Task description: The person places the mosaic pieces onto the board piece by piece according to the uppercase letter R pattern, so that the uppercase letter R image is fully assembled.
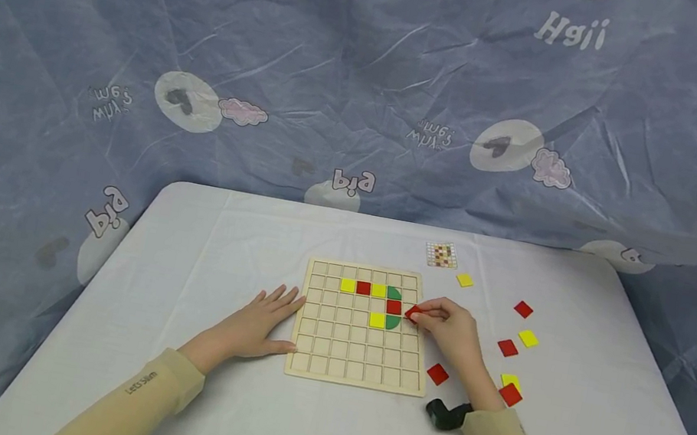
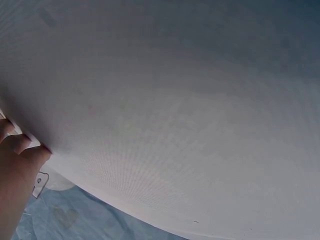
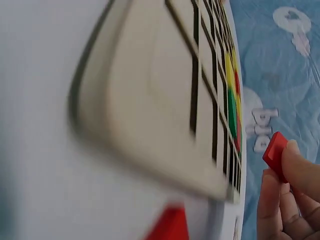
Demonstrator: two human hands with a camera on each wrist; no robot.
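A wooden grid board (image 1: 326, 342) lies on the white table with yellow and red square tiles and green rounded tiles set in its upper right cells. My left hand (image 1: 256, 324) rests at the board's left edge, fingers spread and straight; in the left wrist view only part of that hand (image 2: 20, 167) shows. Between thumb and fingers my right hand (image 1: 450, 333) pinches a red square tile (image 3: 275, 156), held over the board's right edge. The same hand (image 3: 292, 195) shows at the right of its wrist view, with the board (image 3: 150, 100) beside it.
Loose red tiles (image 1: 437, 374) and yellow tiles (image 1: 528, 338) lie right of the board. A small patterned grid card (image 1: 442, 255) lies behind it. Near the right sleeve sits a black curved object (image 1: 445, 416). A blue printed cloth (image 1: 372, 82) hangs behind the table.
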